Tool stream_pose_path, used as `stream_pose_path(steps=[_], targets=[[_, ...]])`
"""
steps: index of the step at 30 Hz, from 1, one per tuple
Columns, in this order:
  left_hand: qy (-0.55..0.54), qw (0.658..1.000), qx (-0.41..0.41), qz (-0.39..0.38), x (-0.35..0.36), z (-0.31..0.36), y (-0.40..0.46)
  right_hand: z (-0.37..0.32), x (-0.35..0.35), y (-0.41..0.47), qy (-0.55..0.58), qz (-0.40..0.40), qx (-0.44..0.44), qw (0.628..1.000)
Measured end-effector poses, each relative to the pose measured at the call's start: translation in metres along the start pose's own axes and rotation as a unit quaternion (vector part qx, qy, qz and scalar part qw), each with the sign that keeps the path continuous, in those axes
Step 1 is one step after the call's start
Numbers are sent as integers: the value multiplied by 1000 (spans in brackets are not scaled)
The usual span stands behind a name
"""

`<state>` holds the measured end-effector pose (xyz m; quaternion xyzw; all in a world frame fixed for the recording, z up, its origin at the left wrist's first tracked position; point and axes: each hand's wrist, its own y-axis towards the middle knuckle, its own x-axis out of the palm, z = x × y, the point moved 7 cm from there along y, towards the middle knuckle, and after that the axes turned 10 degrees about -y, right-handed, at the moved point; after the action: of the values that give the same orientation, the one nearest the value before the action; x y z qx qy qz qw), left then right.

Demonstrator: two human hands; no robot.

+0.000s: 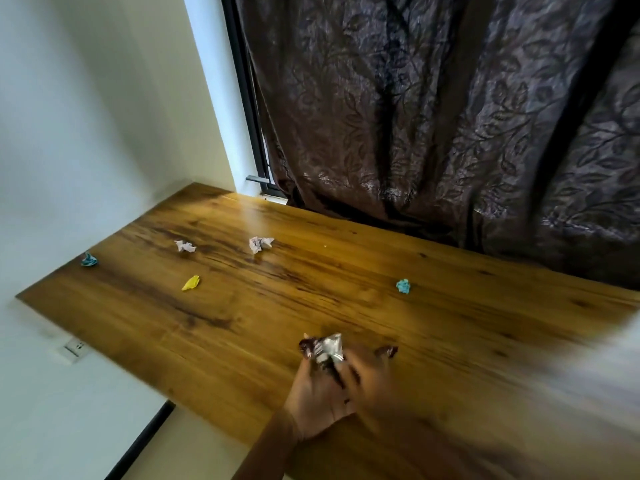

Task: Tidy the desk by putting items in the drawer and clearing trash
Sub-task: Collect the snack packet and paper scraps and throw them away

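Left hand fingers grip a silver wrapper above the worktop near edge. Right hand, blurred, state indeterminate. Nearest remaining scrap, the teal wad, lies ahead-right, nearer the right hand.

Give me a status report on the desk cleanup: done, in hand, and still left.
Done: nothing shown confirms it; no drawer or bin is in view. In hand: the left hand and right hand hold a silver crumpled wrapper together. Left on the wooden desk: two white paper wads, a yellow scrap, a teal scrap by the left edge and a teal wad on the right.
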<state>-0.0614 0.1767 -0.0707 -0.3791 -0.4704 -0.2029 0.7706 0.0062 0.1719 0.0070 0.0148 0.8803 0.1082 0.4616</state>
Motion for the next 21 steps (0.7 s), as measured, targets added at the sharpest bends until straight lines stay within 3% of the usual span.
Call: stream_pose_path(steps=[4,6,9,15,18,21], targets=[[20,999,12,23,-1,-2,1,-8,12,-18,-136,49,23,989],[19,999,29,26,-1,-2,0,5,14,-18,-171,21,57,983],[18,998,55,31,3,-1,1,31,18,-13,-152,-33,125,980],[72,988,80,109,-2,13,-5,29,19,1,-45,-50,124,990],[-3,982,115,151,-20,36,-14,25,14,20,25,-78,96,992],[-92,968,157,176,-41,59,-27,38,-13,50,8,-15,101,995]])
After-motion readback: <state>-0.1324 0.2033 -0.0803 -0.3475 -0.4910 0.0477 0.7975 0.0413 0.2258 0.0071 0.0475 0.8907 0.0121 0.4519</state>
